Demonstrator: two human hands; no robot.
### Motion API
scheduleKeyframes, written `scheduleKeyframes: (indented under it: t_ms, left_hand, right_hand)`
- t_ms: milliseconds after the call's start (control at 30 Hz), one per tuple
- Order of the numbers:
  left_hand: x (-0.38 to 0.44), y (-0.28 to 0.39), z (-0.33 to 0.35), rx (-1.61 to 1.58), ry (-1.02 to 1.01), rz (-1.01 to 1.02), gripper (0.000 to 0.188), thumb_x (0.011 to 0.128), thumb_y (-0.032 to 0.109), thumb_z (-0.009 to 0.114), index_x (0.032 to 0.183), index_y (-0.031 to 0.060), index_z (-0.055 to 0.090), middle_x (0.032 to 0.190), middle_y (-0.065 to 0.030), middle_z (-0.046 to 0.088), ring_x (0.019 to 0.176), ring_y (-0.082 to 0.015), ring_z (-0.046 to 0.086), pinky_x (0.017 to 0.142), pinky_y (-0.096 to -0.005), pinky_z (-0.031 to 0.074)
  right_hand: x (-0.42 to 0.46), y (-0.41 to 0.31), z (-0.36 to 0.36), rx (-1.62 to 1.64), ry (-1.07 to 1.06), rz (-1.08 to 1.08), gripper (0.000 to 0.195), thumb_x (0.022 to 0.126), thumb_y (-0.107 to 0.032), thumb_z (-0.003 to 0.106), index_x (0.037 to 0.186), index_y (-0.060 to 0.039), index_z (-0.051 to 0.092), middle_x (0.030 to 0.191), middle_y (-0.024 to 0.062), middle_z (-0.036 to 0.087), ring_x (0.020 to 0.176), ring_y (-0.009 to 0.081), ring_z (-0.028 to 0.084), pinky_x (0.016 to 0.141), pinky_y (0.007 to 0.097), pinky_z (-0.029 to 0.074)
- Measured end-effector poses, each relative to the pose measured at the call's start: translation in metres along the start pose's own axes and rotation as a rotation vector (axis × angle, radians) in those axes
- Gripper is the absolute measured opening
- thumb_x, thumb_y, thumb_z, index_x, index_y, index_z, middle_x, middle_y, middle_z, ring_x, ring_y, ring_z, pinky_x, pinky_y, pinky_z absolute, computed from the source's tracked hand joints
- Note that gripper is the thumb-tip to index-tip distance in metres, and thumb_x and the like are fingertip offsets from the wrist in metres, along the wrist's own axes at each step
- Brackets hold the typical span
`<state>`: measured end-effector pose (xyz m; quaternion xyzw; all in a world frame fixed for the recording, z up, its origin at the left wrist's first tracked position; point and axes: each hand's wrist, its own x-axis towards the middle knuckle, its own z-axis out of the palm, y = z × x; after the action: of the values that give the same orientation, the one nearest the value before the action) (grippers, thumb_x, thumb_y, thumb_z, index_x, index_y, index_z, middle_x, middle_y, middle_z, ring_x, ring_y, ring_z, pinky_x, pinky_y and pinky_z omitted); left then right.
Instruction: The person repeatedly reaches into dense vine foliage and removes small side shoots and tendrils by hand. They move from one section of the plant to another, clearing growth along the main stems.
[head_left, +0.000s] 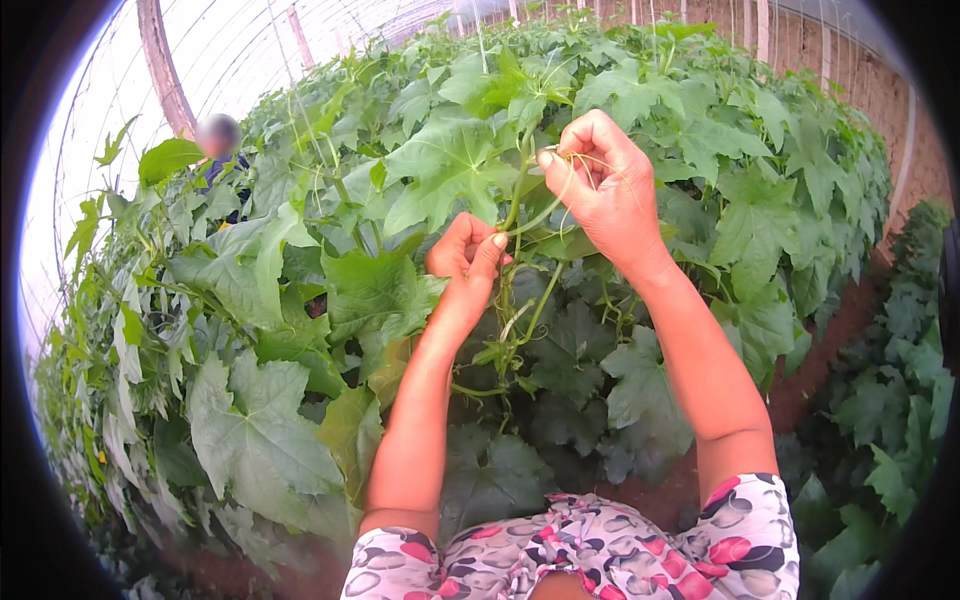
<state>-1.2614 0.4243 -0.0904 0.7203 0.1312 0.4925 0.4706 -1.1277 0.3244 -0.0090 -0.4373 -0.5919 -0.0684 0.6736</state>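
Observation:
A green climbing vine stem (523, 180) rises in front of me among broad lobed leaves. My left hand (466, 251) pinches the vine at a node, thumb and forefinger together. Higher and to the right, my right hand (611, 180) is closed on several thin, pale strands (581, 166) that look like tendrils or twine. A green stalk (544, 216) curves from the left fingertips up toward the right hand. One large leaf (454, 169) spreads just left of the stem. Below the left hand, tangled stems and tendrils (510, 330) hang down; the leaves partly hide them.
Dense foliage (262, 427) fills both sides. A person (219, 150) stands among the plants at the far left, near a wooden post (165, 71). Thin support strings (478, 34) hang from above. Bare soil (825, 352) runs along the right, with more plants (892, 465) beyond it.

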Motion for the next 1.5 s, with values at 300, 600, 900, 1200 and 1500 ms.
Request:
scheduleKeyframes:
  t_ms: [300, 600, 900, 1200, 1500]
  left_hand:
    - [0.012, 0.002, -0.006, -0.101, -0.086, -0.107, 0.012, 0.089, 0.017, 0.059, 0.084, 0.0085, 0.053, 0.077, 0.0, 0.06, 0.068, -0.0086, 0.059, 0.058, -0.0209, 0.041]
    - [0.016, -0.008, -0.016, -0.118, -0.064, -0.079, 0.012, 0.089, 0.019, 0.059, 0.084, 0.0093, 0.053, 0.078, -0.0001, 0.06, 0.072, -0.0075, 0.057, 0.06, -0.0205, 0.042]
    - [0.007, -0.005, -0.019, -0.239, -0.014, -0.089, 0.011, 0.089, 0.014, 0.059, 0.084, 0.0056, 0.053, 0.079, -0.0019, 0.06, 0.072, -0.0103, 0.061, 0.061, -0.0217, 0.044]
    - [0.008, -0.01, -0.026, -0.28, -0.01, -0.126, 0.015, 0.089, 0.021, 0.061, 0.085, 0.0092, 0.053, 0.08, -0.0019, 0.061, 0.069, -0.0079, 0.056, 0.059, -0.0198, 0.042]
    - [0.009, -0.004, -0.024, -0.203, 0.016, -0.155, 0.013, 0.089, 0.02, 0.06, 0.084, 0.0089, 0.054, 0.078, -0.0006, 0.06, 0.068, -0.0064, 0.053, 0.058, -0.0193, 0.041]
  right_hand:
    - [0.05, 0.011, -0.018, -0.722, -0.244, -0.227, 0.021, 0.082, -0.015, 0.05, 0.094, -0.0116, 0.067, 0.085, 0.0121, 0.064, 0.081, 0.033, 0.062, 0.071, 0.0428, 0.049]
    - [0.091, 0.004, -0.011, -0.9, -0.619, -0.556, 0.022, 0.078, -0.012, 0.056, 0.097, -0.0178, 0.065, 0.083, 0.0081, 0.061, 0.083, 0.0287, 0.061, 0.071, 0.0418, 0.049]
    - [0.106, -0.012, 0.009, -1.015, -0.656, -0.972, 0.003, 0.074, -0.012, 0.058, 0.077, -0.0114, 0.057, 0.077, 0.0055, 0.052, 0.078, 0.025, 0.06, 0.062, 0.0379, 0.049]
    - [0.119, -0.007, 0.017, -0.944, -0.792, -0.893, 0.013, 0.072, -0.015, 0.057, 0.082, -0.0072, 0.059, 0.083, 0.0096, 0.056, 0.075, 0.028, 0.059, 0.067, 0.039, 0.049]
    - [0.125, -0.009, 0.015, -0.925, -0.873, -0.582, 0.014, 0.064, -0.019, 0.057, 0.074, -0.0096, 0.062, 0.08, 0.0109, 0.058, 0.075, 0.0316, 0.06, 0.065, 0.0416, 0.049]
